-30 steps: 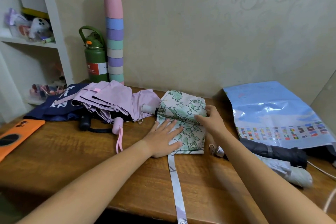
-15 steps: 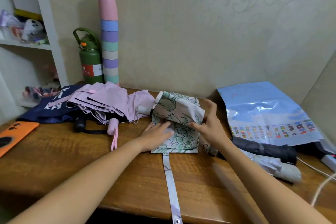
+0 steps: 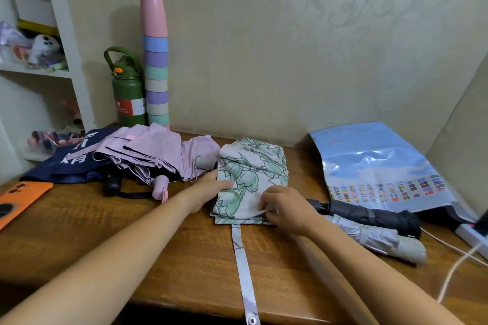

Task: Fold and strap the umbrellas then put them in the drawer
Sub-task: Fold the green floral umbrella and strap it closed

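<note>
A white umbrella with green leaf print (image 3: 253, 169) lies flattened in the middle of the wooden desk (image 3: 79, 232). Its long strap (image 3: 244, 272) runs toward me and ends in a snap at the desk's front edge. My left hand (image 3: 208, 190) holds the umbrella's left edge, fingers tucked under a fold. My right hand (image 3: 285, 208) pinches a fabric flap at its lower right corner. An unfolded pink umbrella (image 3: 153, 155) lies to the left on a navy one (image 3: 63, 166). A strapped black umbrella (image 3: 369, 215) and a strapped grey one (image 3: 383, 240) lie at right.
An orange phone (image 3: 18, 198) lies at the far left. A green bottle (image 3: 128, 95) and a stack of pastel cups (image 3: 155, 66) stand against the wall. A blue plastic bag (image 3: 377, 163) leans at the right, with a power strip (image 3: 472, 235) and cables beside it. White shelves (image 3: 66, 34) rise on the left.
The upper fabric panel has been folded down over the printed umbrella. My right hand came from the far right edge to the lower right corner; my left hand moved to the left edge.
</note>
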`<state>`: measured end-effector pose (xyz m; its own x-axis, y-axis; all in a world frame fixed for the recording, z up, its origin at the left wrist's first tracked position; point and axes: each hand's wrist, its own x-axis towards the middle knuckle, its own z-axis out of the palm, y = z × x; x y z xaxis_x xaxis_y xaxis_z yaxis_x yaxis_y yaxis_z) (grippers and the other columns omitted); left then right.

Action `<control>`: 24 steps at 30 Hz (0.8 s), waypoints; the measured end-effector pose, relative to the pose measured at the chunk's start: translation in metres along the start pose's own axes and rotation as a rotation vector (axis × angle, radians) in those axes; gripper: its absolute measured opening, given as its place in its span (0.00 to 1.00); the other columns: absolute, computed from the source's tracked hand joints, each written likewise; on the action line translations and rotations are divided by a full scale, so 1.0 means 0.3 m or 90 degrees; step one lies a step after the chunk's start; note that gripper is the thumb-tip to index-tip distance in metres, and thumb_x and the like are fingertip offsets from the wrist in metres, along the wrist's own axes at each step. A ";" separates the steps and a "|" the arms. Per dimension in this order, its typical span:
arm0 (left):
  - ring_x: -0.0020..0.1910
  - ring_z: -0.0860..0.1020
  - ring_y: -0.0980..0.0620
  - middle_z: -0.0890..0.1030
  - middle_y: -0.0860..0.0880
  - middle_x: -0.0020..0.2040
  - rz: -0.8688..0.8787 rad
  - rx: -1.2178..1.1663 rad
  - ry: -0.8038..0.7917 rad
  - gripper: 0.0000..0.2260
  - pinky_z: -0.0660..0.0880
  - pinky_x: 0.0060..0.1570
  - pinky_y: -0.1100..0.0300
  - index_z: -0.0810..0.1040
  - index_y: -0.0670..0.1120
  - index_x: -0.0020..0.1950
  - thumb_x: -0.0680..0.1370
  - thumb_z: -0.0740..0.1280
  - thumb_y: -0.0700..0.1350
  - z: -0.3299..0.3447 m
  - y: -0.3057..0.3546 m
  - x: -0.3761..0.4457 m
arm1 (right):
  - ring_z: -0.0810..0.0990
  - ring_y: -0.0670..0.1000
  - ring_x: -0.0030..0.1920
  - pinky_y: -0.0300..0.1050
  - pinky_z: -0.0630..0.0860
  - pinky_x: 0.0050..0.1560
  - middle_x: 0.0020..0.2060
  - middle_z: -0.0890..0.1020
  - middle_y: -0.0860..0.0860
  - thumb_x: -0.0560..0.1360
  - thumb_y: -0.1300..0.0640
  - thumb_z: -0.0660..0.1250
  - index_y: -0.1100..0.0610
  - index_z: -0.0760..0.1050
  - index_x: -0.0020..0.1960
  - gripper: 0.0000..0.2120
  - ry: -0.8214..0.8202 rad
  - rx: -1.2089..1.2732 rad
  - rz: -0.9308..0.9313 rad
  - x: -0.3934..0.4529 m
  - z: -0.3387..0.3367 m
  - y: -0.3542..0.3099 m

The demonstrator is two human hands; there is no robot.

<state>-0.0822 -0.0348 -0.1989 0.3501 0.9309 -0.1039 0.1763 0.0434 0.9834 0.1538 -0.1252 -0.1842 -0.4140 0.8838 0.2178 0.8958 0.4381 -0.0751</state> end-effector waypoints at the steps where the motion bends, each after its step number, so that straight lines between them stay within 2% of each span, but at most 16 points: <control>1: 0.59 0.83 0.52 0.84 0.51 0.60 0.002 0.006 0.012 0.15 0.79 0.53 0.60 0.78 0.50 0.67 0.81 0.70 0.42 0.005 0.002 -0.006 | 0.80 0.52 0.53 0.50 0.76 0.54 0.51 0.82 0.47 0.71 0.59 0.65 0.50 0.81 0.52 0.12 0.003 -0.009 0.006 0.002 0.004 -0.001; 4: 0.58 0.83 0.53 0.84 0.53 0.59 0.004 -0.022 0.025 0.15 0.79 0.51 0.61 0.77 0.51 0.67 0.81 0.70 0.42 0.011 0.001 -0.005 | 0.79 0.57 0.57 0.51 0.75 0.53 0.57 0.81 0.50 0.66 0.63 0.66 0.53 0.80 0.58 0.21 0.074 -0.055 0.036 0.012 0.029 0.004; 7: 0.59 0.83 0.51 0.84 0.52 0.60 -0.007 -0.045 0.029 0.15 0.79 0.54 0.58 0.76 0.51 0.69 0.81 0.70 0.46 0.008 0.007 -0.005 | 0.76 0.58 0.54 0.52 0.75 0.45 0.55 0.77 0.52 0.64 0.67 0.69 0.55 0.77 0.58 0.23 0.126 -0.083 0.066 0.021 0.034 0.010; 10: 0.53 0.82 0.56 0.83 0.54 0.56 0.003 0.037 0.045 0.16 0.77 0.45 0.64 0.73 0.51 0.67 0.81 0.69 0.41 0.018 0.012 -0.016 | 0.77 0.57 0.52 0.47 0.68 0.45 0.51 0.78 0.51 0.69 0.67 0.67 0.54 0.78 0.54 0.16 0.067 -0.111 0.019 0.026 0.015 0.011; 12: 0.50 0.81 0.57 0.82 0.54 0.52 0.016 0.071 0.073 0.16 0.76 0.41 0.65 0.71 0.52 0.67 0.81 0.68 0.39 0.034 0.010 -0.014 | 0.77 0.56 0.53 0.46 0.66 0.45 0.51 0.80 0.51 0.73 0.65 0.64 0.53 0.79 0.55 0.13 0.015 -0.113 -0.001 0.022 0.002 0.005; 15: 0.50 0.81 0.50 0.83 0.50 0.51 0.044 0.165 0.182 0.15 0.74 0.40 0.61 0.71 0.49 0.66 0.81 0.68 0.41 0.056 0.020 -0.018 | 0.79 0.54 0.52 0.45 0.70 0.43 0.53 0.80 0.49 0.76 0.60 0.64 0.52 0.78 0.59 0.12 -0.002 -0.084 -0.001 0.014 -0.005 -0.003; 17: 0.47 0.78 0.48 0.81 0.46 0.52 0.080 0.274 0.336 0.13 0.69 0.40 0.58 0.70 0.43 0.62 0.80 0.68 0.40 0.075 0.032 -0.027 | 0.79 0.53 0.52 0.49 0.77 0.45 0.56 0.78 0.48 0.77 0.57 0.67 0.50 0.76 0.60 0.12 0.009 -0.023 0.014 0.008 -0.003 -0.007; 19: 0.45 0.74 0.47 0.76 0.45 0.49 0.226 0.399 0.480 0.11 0.67 0.41 0.57 0.70 0.42 0.55 0.76 0.68 0.35 0.100 0.045 -0.046 | 0.79 0.53 0.52 0.52 0.78 0.47 0.58 0.75 0.47 0.77 0.57 0.68 0.50 0.75 0.60 0.13 0.017 0.011 0.028 0.008 0.002 -0.003; 20: 0.46 0.73 0.47 0.75 0.46 0.48 0.327 0.448 0.483 0.11 0.66 0.42 0.57 0.70 0.43 0.53 0.74 0.68 0.34 0.112 0.055 -0.055 | 0.79 0.54 0.51 0.53 0.78 0.47 0.59 0.74 0.47 0.76 0.57 0.68 0.51 0.74 0.61 0.14 0.021 0.017 0.030 0.009 0.006 -0.001; 21: 0.47 0.73 0.48 0.74 0.48 0.48 0.417 0.486 0.420 0.11 0.67 0.43 0.57 0.72 0.44 0.52 0.72 0.67 0.35 0.122 0.065 -0.063 | 0.78 0.54 0.49 0.52 0.77 0.46 0.59 0.73 0.47 0.75 0.59 0.68 0.51 0.74 0.61 0.15 0.030 0.028 0.025 0.010 0.010 0.001; 22: 0.49 0.73 0.49 0.73 0.50 0.50 0.471 0.519 0.304 0.11 0.70 0.46 0.56 0.73 0.45 0.54 0.72 0.66 0.36 0.131 0.069 -0.068 | 0.78 0.55 0.47 0.52 0.76 0.46 0.58 0.72 0.48 0.74 0.60 0.69 0.52 0.73 0.61 0.16 0.044 0.049 0.017 0.012 0.016 0.002; 24: 0.55 0.73 0.51 0.74 0.51 0.57 0.438 0.591 0.036 0.19 0.74 0.55 0.55 0.72 0.48 0.64 0.74 0.65 0.42 0.150 0.071 -0.093 | 0.75 0.53 0.45 0.49 0.74 0.46 0.56 0.72 0.49 0.71 0.64 0.69 0.55 0.73 0.60 0.18 0.094 0.114 0.012 0.015 0.020 -0.002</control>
<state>-0.0469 -0.0762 -0.1817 0.5967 0.6704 0.4411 0.5809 -0.7400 0.3389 0.1504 -0.1205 -0.1889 -0.3572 0.8644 0.3539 0.8545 0.4554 -0.2498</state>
